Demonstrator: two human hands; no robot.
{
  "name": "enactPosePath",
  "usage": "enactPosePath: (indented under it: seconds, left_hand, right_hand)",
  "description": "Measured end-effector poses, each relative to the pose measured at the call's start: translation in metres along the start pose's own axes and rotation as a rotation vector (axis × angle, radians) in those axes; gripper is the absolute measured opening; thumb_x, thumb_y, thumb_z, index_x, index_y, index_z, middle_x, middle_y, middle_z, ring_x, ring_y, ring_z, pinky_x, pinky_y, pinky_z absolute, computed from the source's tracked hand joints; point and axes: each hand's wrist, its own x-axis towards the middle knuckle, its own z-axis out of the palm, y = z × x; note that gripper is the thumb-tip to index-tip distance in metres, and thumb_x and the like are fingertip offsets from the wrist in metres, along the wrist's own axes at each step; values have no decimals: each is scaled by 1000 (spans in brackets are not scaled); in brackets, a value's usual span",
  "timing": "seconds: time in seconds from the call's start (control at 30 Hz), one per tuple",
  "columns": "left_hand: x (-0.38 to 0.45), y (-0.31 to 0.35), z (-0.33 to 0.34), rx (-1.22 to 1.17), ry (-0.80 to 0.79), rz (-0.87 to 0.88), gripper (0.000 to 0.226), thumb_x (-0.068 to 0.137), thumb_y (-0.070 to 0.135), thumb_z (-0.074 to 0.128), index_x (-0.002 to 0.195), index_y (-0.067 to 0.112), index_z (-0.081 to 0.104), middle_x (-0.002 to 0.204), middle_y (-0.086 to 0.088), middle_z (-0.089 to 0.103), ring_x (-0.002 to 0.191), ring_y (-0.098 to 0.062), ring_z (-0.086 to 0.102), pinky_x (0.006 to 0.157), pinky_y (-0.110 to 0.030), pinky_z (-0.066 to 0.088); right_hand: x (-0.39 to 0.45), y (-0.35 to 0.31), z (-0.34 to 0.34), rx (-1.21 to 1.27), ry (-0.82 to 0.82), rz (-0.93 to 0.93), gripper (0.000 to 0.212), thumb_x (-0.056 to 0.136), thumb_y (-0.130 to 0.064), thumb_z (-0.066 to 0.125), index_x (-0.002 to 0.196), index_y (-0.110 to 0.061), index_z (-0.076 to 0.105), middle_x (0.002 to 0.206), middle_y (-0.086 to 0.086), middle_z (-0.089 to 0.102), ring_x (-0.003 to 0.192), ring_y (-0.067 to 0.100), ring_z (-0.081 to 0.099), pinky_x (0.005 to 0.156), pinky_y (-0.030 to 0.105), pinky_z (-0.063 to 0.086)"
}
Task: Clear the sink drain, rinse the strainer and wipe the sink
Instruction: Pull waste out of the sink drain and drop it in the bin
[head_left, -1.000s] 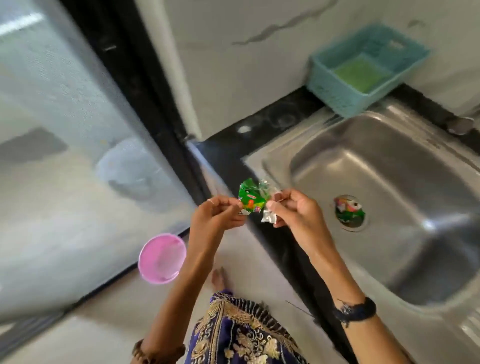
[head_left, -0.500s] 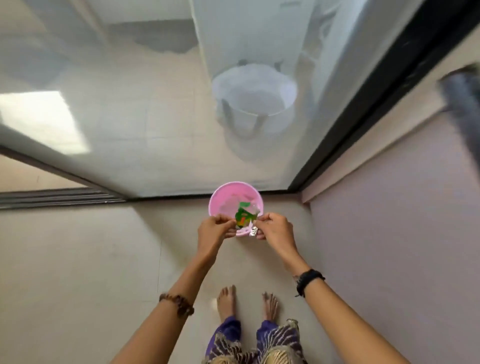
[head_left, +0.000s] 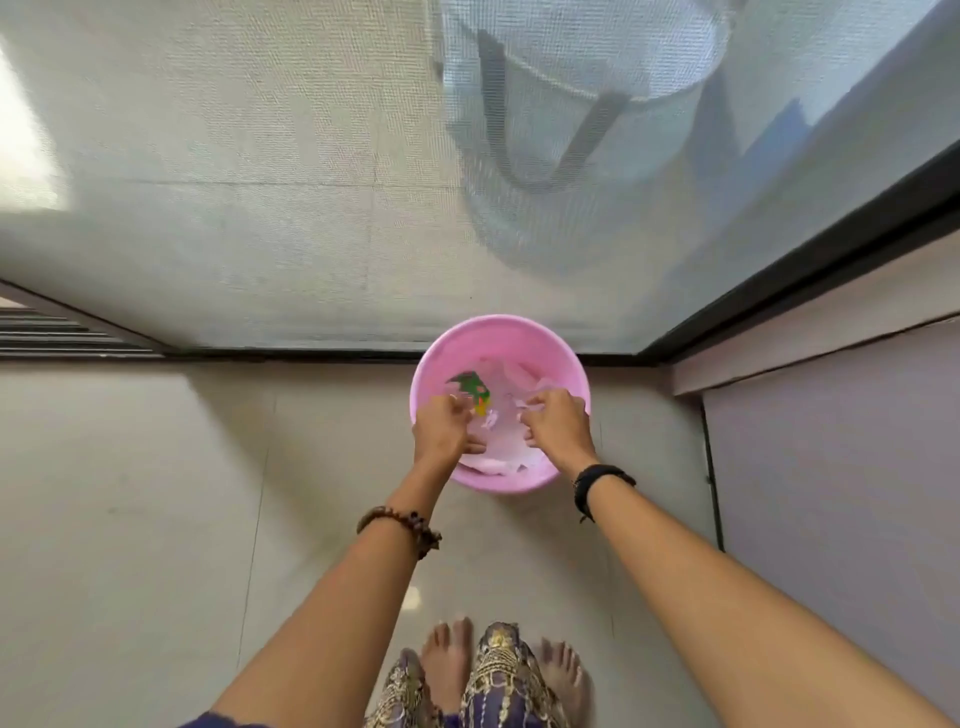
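Fingers of both hands, left (head_left: 445, 432) and right (head_left: 560, 427), hang loosely curled over the pink bin (head_left: 570, 370), green wrapper (head_left: 474, 391) inside

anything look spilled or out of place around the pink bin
Nothing stands out. The green wrapper lies inside the pink bin, which stands upright on the floor; no scraps show outside it. Both hands hover over it.

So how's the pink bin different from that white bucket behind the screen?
The pink bin stands on the floor on this side of the mesh screen, sharp and under both hands; the white bucket sits beyond the screen, hazy. The bin shows no handle, while the bucket has a dark one. Both are round and open-topped.
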Motion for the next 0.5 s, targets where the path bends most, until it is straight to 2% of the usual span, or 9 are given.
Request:
enactPosePath:
  seconds: [0.1,0.17,0.23,0.3,0.37,0.5]
  left_hand:
    - [-14,12,-3,-3,5,71,17,88,-4,48,99,-7,61,88,-15,62,40,-9,60,49,-24,54]
    - [-39,38,-4,4,-19,113,13,86,-3,52,93,-8,62,82,-18,63,43,-5,60,51,-21,55]
    - [-79,70,-1,2,-59,144,8,84,-3,53,86,-4,61,78,-19,65,56,-14,65,57,-25,57]
    - [-132,107,-1,-59,-112,148,8,84,-3,53,85,-6,60,80,-24,67,71,-31,68,67,-35,59]
    - [-196,149,-3,-154,-126,130,8,85,-1,54,86,-6,60,84,-28,67,78,-36,68,74,-40,58]
    - [-326,230,-2,-250,-211,174,6,86,-2,53,84,2,58,82,-19,64,70,-20,64,61,-19,54]
  right_hand:
    - [-15,-10,-13,16,38,-2,20,84,-6,49,94,-6,66,85,12,68,63,26,67,62,44,60]
    - [-42,-26,-32,88,52,22,18,85,-7,47,87,-4,65,72,12,66,51,21,62,58,41,60]
    - [-80,-48,-57,221,65,44,14,85,-9,51,81,-4,63,71,13,65,51,20,61,61,39,60]
    - [-127,-74,-95,353,114,49,10,84,-10,55,76,-10,61,74,14,67,61,26,67,66,41,60]
    - [-182,-101,-144,449,164,52,11,85,-11,56,74,-13,59,70,11,67,62,26,70,63,39,61]
    - [-294,-144,-250,599,300,3,17,88,-9,57,72,-15,58,58,3,60,43,7,59,48,26,55]
